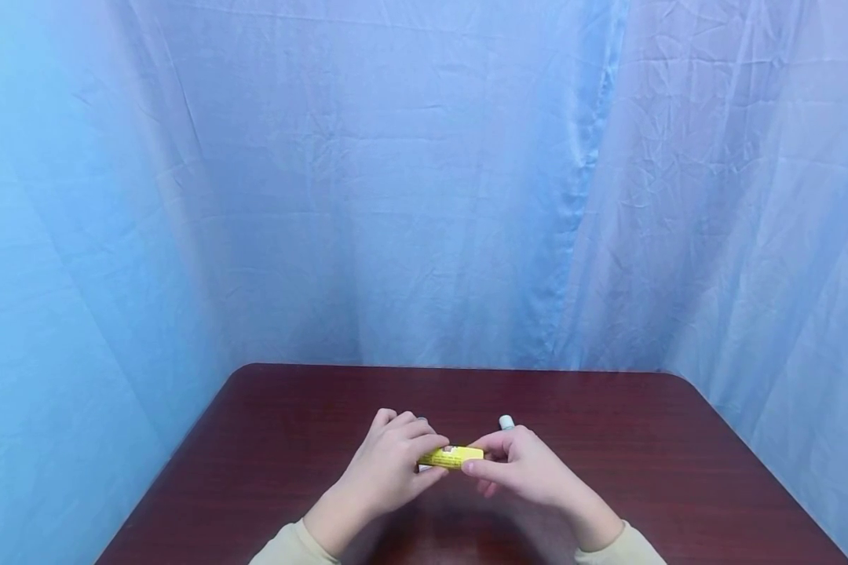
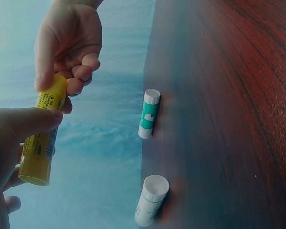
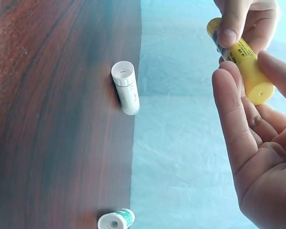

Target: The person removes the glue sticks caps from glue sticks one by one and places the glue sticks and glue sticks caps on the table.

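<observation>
The left hand (image 1: 396,459) is gripping the yellow tube (image 1: 452,457) by its body, thumb against fingers, and the right hand (image 1: 530,471) is pinching the opposite end; between them, the two grips are keeping it above the bench (image 1: 629,439). Close by, I'm seeing a white tube (image 3: 127,90) and a green-banded tube (image 2: 149,114) sitting well apart from each other, neither touching a hand in the wrist views. Farther out, pale blue curtains (image 1: 424,196) are hanging around the bench.

From the head view I'm getting little of those two tubes, because the hands are standing in the way: only a pale end (image 1: 506,422) is clearly poking out beyond the right hand. The wrist views are giving me both. The right wrist view is also showing the round yellow end face with a small central dimple, while the left wrist view is showing the opposite rim below the left thumb.
</observation>
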A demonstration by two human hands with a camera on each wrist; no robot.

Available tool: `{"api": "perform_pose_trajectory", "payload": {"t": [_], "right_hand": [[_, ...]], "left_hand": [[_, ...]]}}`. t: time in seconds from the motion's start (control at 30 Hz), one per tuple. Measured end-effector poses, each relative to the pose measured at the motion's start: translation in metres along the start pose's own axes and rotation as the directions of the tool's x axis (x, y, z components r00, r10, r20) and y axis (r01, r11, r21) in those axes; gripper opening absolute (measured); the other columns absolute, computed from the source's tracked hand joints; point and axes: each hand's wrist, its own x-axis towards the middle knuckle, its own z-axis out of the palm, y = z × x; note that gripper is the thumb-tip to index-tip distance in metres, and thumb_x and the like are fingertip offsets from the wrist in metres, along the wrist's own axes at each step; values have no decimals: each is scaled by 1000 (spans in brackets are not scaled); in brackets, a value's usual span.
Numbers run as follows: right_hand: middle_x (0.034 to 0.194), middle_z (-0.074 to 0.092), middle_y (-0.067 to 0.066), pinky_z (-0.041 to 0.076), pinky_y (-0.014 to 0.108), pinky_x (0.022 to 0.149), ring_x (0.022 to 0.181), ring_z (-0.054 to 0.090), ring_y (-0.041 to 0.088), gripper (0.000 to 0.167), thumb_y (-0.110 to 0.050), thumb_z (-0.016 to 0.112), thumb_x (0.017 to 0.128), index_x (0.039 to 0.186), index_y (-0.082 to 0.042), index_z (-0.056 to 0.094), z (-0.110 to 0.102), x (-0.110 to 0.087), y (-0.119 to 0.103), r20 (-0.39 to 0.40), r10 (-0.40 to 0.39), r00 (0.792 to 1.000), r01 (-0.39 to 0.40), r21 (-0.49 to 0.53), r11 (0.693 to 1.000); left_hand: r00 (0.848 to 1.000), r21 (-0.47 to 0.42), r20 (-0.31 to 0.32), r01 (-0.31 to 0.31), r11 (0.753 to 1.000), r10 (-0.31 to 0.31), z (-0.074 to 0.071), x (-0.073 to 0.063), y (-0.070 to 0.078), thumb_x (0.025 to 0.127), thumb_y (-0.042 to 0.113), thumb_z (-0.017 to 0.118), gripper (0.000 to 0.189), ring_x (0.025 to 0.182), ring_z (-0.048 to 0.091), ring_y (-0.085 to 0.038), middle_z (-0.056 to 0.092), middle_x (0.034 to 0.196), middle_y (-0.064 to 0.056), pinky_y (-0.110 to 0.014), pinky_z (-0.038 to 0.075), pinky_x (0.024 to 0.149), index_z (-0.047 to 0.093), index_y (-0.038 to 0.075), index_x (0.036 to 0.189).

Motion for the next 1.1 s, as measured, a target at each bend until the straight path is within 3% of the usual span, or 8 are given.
{"api": "perform_pose_trajectory", "payload": {"t": [0.27, 0.5, 0.6, 0.7, 0.83, 0.93, 1.1], "right_hand": [[76, 71, 8, 59, 48, 62, 66, 71, 34, 18, -22, 71, 97, 101, -4, 74, 0, 0, -3, 3, -26, 1000, 26, -51, 998], [76, 71, 8, 59, 50, 62, 67, 71, 38, 20, -23, 70, 98, 102, -4, 74, 1, -1, -3, 25, -25, 999, 27, -47, 999], [73, 70, 5, 59, 44, 61, 65, 71, 32, 15, -26, 71, 98, 101, -11, 75, 1, -1, -3, 31, -50, 998, 53, -122, 991], [71, 68, -2, 57, 32, 57, 61, 68, 16, 12, -29, 72, 97, 99, -18, 73, -1, -1, -3, 52, -92, 994, 102, -252, 962], [70, 61, -15, 49, 21, 53, 57, 53, -2, 12, -34, 73, 96, 97, -22, 71, -3, -1, -5, 103, -141, 985, 171, -405, 898], [72, 57, -19, 46, 19, 55, 59, 47, -5, 12, -35, 71, 97, 95, -23, 70, -4, -1, -6, 147, -157, 977, 208, -464, 861], [75, 57, -21, 46, 18, 58, 60, 47, -5, 15, -37, 69, 98, 92, -23, 68, -4, 0, -7, 195, -163, 967, 242, -511, 825]], "left_hand": [[998, 44, 60, -4, 999, 2, -2, 1, 0, 76, 41, 89, 36, 85, 56, -9, 68, 90, 13, -36, 36, 81, 77, 22, 105], [997, 58, 50, -59, 997, 56, -1, 1, 0, 76, 37, 88, 34, 83, 58, -10, 67, 87, 11, -34, 39, 80, 77, 22, 104], [996, 51, 43, -86, 995, 83, 0, 1, 0, 77, 34, 88, 32, 81, 59, -10, 67, 86, 11, -34, 40, 79, 77, 22, 104], [992, 55, 47, -124, 991, 121, 0, 1, 0, 78, 33, 88, 29, 79, 60, -9, 68, 86, 11, -33, 41, 78, 77, 22, 102], [983, 59, 60, -177, 982, 173, 0, 0, 0, 77, 31, 89, 29, 79, 61, -8, 69, 86, 12, -30, 43, 78, 77, 20, 102], [977, 51, 81, -202, 978, 198, 0, 0, 1, 79, 31, 88, 27, 78, 62, -7, 68, 85, 11, -27, 45, 78, 75, 19, 100], [968, 25, 150, -208, 978, 202, -1, -1, 2, 85, 31, 84, 22, 76, 62, -7, 65, 83, 10, -25, 49, 73, 70, 19, 96]]}}
